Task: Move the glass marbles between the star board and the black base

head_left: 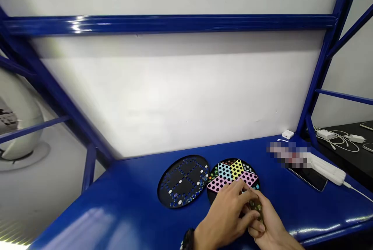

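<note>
**Two hands close around a speckled bundle at the star board**

The small speckled bundle [256,208], greenish and partly hidden by fingers, sits between the two hands, over the near right edge of a round black tray [212,197]. The right hand [272,222] has its grip curled around it. The left hand [229,213], a dark watch [189,239] at its wrist, meets it with thumb and bent fingers; whether that grip pinches it too, I can't tell from here.

Beneath the left fingers lies the star board [233,176], pink, pale blue and yellow, with colored pieces filling the gaps between its points. A second tray [176,187], holed and carrying white pieces, sits just beside it, rims nearly meeting, so there's scant room between them.

Leftward, the blue table [125,203] offers a wide stretch to its edge. Rightward, open surface separates the hands from the phone [309,178] and white power strip [328,168].
</note>
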### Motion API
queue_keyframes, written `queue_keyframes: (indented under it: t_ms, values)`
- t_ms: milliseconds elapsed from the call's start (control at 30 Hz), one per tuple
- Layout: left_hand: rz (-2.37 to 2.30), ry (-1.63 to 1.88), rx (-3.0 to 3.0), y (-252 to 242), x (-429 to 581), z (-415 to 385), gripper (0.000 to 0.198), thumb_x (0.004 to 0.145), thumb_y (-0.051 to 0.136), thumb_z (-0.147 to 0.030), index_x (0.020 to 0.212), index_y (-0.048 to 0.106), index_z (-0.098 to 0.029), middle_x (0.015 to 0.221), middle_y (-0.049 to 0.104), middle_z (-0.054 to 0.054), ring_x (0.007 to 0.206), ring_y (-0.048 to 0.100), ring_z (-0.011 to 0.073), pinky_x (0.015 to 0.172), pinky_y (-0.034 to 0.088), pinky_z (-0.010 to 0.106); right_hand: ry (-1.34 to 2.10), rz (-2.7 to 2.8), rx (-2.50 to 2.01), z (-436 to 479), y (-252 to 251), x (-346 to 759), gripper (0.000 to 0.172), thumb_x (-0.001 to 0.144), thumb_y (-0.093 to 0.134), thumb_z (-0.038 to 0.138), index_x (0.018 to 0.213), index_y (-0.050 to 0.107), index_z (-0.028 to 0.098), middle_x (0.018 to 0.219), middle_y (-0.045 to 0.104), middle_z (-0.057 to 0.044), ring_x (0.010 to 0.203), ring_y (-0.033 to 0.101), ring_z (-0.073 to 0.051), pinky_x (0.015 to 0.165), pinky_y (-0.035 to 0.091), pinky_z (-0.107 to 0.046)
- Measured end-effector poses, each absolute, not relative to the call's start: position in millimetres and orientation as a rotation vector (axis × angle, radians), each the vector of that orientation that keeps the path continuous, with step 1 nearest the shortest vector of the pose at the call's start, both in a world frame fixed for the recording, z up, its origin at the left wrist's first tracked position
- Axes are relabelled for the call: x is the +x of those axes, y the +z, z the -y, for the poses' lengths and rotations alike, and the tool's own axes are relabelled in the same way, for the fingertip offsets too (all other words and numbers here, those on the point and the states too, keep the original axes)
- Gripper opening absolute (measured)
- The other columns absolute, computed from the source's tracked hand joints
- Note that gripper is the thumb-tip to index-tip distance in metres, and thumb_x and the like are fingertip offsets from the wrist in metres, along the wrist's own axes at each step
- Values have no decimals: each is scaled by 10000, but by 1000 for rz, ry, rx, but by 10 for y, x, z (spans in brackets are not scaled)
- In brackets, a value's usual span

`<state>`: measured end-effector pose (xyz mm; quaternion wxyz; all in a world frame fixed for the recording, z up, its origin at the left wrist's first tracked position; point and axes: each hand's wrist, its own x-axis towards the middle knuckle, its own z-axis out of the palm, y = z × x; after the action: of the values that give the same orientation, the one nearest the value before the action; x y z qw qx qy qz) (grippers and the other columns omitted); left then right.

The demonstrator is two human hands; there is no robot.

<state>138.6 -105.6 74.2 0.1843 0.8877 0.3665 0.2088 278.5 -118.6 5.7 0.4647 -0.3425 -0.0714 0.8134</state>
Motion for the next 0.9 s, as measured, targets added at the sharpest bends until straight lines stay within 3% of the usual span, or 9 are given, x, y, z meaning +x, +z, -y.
queue_keyframes:
  t_ms: [100, 200, 333, 467, 600, 800, 900]
  values:
    - [-1135, 732, 2404, 702, 1199, 1034, 221, 913, 587, -332, 1125, 637, -292, 1089, 638, 26, 975, 592, 182, 872, 464, 303, 1910, 289, -899, 1148, 147, 2731, 425, 758, 749, 495, 676, 453, 201, 466, 412, 116, 308, 169, 5, 349, 90, -160]
    - [-1349, 980, 2246, 633, 807, 920, 227, 969, 467, -363, 1031, 652, -246, 996, 641, 39, 907, 599, 178, 827, 476, 303, 1818, 567, -898, 965, 332, 2580, 494, 779, 721, 560, 653, 388, 217, 467, 365, 124, 340, 164, -10, 368, 114, -179]
    - [-1647, 1236, 2062, 463, 258, 707, 303, 976, 431, -413, 936, 651, -207, 891, 647, 27, 793, 594, 169, 739, 479, 288, 1543, 1250, -974, 410, 509, 2116, 525, 916, 500, 603, 600, 309, 229, 465, 255, 108, 381, 172, -44, 412, 163, -213]
    - [-1820, 1389, 1963, 252, -65, 571, 372, 961, 419, -473, 871, 655, -200, 835, 669, 22, 740, 606, 171, 661, 485, 271, 596, 2228, -1309, -190, 442, 1605, 481, 1005, 371, 430, 584, 402, 202, 544, 493, 20, 509, 470, -115, 533, 296, -239]
    - [-1854, 1350, 2046, 138, -141, 561, 368, 967, 414, -470, 862, 659, -216, 844, 674, 17, 733, 616, 169, 665, 492, 276, 493, 2457, -1318, -447, 255, 1337, 373, 930, 535, 364, 599, 530, 192, 686, 665, -58, 691, 636, -213, 628, 390, -283]
    - [-1823, 1222, 2124, 170, -67, 604, 355, 984, 385, -448, 896, 650, -228, 896, 665, 24, 752, 616, 166, 695, 498, 281, 442, 2648, -1233, -473, 152, 1400, 265, 908, 580, 342, 696, 618, 188, 1004, 698, -100, 964, 640, -262, 804, 465, -360]
    - [-1835, 1198, 2109, 196, -35, 611, 364, 980, 379, -461, 897, 648, -231, 893, 657, 23, 757, 611, 169, 711, 496, 288, 427, 2688, -1189, -439, 179, 1506, 212, 897, 577, 285, 718, 625, 182, 1040, 667, -116, 1070, 590, -294, 905, 443, -435]
